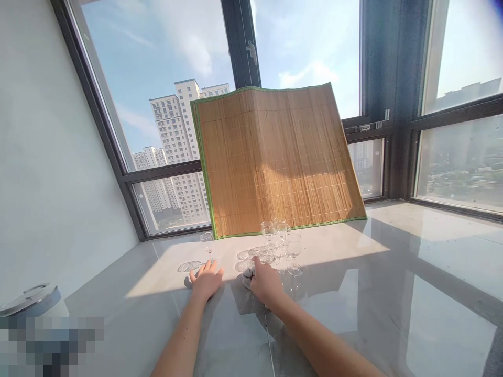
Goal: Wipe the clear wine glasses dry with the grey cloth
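My left hand (pixel 207 278) lies flat on the glossy grey surface (pixel 353 293), fingers stretched out, just in front of a single small stemmed glass (pixel 207 244). My right hand (pixel 264 281) is closed round a small whitish object (pixel 247 276) that I cannot make out, resting on the surface. Right behind that hand stands a cluster of several clear stemmed glasses (pixel 281 238), the nearest one (pixel 294 254) to its right.
A bamboo mat (pixel 275 157) with green edging leans upright against the window behind the glasses. A white wall runs along the left. A round metal lid or tin (pixel 31 297) sits at the near left. Dark window frames (pixel 243 47) enclose the corner.
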The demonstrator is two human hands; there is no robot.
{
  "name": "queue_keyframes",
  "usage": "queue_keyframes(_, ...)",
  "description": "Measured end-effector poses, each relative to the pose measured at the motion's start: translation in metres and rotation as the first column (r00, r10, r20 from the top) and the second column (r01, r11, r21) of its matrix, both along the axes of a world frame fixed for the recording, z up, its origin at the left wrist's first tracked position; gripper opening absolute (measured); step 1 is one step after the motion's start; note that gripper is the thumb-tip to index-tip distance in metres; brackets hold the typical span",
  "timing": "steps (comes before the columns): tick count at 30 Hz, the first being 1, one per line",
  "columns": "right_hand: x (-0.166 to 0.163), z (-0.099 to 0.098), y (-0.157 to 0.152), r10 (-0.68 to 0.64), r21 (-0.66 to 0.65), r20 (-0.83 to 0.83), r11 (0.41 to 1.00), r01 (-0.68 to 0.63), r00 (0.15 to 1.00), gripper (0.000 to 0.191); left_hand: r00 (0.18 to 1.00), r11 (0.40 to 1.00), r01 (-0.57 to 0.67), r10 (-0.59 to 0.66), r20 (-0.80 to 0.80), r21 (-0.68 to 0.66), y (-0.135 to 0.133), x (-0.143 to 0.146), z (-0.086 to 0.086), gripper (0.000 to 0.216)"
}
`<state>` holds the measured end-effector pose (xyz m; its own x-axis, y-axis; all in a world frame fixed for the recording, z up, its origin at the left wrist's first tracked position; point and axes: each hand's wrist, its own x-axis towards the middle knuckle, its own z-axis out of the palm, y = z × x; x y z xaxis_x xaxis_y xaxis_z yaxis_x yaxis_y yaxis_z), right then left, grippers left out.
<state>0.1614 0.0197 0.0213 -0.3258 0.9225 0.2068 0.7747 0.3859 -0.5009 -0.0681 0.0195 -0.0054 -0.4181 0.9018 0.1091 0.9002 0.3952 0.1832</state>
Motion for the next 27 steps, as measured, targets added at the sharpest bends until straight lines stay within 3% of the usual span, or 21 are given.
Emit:
queue_keyframes(6, -0.001, -0.010, 0.008, -0.125, 0.038, 0.065, 0.992, 0.123, 0.990, 0.049, 0.994, 0.993, -0.074, 0.080, -0.076, 0.090, 0.000, 0.004, 0.004, 0.053)
queue_keyframes(13, 0.003, -0.022, 0.021, -0.142, 0.039, 0.109, 0.990, 0.139, 0.984, 0.053, 0.998, 0.997, -0.021, 0.025, -0.051, 0.070, 0.000, 0.006, 0.003, 0.049)
queue_keyframes(19, 0.009, -0.025, 0.033, -0.097, 0.014, 0.050, 0.995, 0.097, 0.994, 0.051, 0.999, 0.999, 0.040, -0.039, -0.022, 0.026, 0.001, 0.004, -0.001, 0.054)
queue_keyframes(27, 0.011, -0.026, 0.038, 0.033, 0.024, -0.019, 0.999, -0.033, 0.999, 0.053, 0.998, 0.998, 0.021, -0.018, -0.055, 0.057, -0.002, 0.007, 0.002, 0.051)
